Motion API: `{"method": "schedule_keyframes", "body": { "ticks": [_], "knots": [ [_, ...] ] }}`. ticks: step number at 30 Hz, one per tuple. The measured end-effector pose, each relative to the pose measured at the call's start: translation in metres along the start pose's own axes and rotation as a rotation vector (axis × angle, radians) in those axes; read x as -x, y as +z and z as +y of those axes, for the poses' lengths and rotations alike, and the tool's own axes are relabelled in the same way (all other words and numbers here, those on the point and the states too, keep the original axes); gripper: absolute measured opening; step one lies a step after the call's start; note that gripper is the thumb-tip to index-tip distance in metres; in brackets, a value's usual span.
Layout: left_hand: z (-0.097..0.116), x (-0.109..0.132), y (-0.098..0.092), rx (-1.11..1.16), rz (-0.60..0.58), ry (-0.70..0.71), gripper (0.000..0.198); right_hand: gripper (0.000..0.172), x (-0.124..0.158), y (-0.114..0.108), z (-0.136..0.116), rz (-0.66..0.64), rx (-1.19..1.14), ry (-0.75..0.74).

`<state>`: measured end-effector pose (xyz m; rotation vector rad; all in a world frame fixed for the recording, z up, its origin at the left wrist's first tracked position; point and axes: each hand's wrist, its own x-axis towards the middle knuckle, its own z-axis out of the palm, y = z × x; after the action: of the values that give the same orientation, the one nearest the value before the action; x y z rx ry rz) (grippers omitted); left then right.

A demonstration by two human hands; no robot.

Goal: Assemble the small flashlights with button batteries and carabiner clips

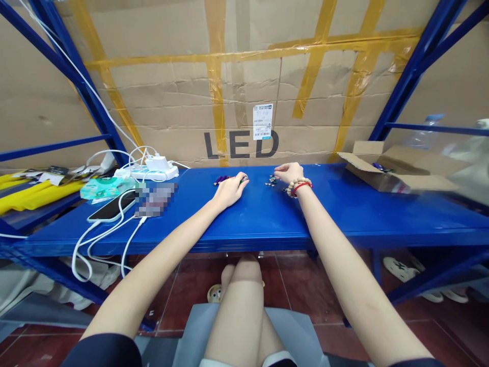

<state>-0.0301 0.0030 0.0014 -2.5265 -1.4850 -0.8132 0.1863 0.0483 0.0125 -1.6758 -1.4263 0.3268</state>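
My left hand (230,189) rests on the blue tabletop (263,219) with its fingers curled around a small shiny piece (243,179) that shows some green; most of it is hidden. Several small purple pieces (220,179) lie just left of those fingers. Across a short gap, my right hand (291,173) wears a bead bracelet (299,184) and a red cord at the wrist. Its fingertips are pinched together beside a loose scatter of small metallic pieces (271,181). Whatever the pinch holds is too small to make out.
An open cardboard box (397,165) with small items stands at the right. To the left are a charging phone (112,206), a white power strip (153,172), looping cables, a teal packet (105,187) and yellow packages (42,196). A large taped carton (171,102) forms the back.
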Motion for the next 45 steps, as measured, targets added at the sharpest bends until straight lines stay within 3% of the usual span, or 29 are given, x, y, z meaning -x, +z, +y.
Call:
{"method": "schedule_keyframes", "body": {
  "ticks": [6,19,28,35,40,45],
  "knots": [
    [0.003,0.001,-0.002,-0.005,-0.027,0.005,0.025,0.024,0.003,0.003,-0.004,0.086,-0.047,-0.071],
    [0.003,0.001,-0.001,-0.035,-0.037,0.017,0.026,0.023,0.009,0.007,-0.010,0.028,-0.031,-0.151],
    [0.001,0.001,0.001,-0.040,-0.030,0.040,0.027,0.024,0.018,0.016,-0.020,-0.158,-0.178,-0.192],
    [0.001,0.001,0.000,-0.027,-0.040,0.043,0.025,0.015,0.027,0.026,-0.026,-0.420,-0.319,-0.224],
    [0.004,0.002,-0.004,0.046,-0.057,0.014,0.027,0.016,0.028,0.028,-0.028,-0.494,-0.438,-0.152],
    [0.005,0.003,-0.008,0.130,-0.065,-0.037,0.028,0.013,0.032,0.021,-0.033,-0.549,-0.709,-0.050]
  ]
}}
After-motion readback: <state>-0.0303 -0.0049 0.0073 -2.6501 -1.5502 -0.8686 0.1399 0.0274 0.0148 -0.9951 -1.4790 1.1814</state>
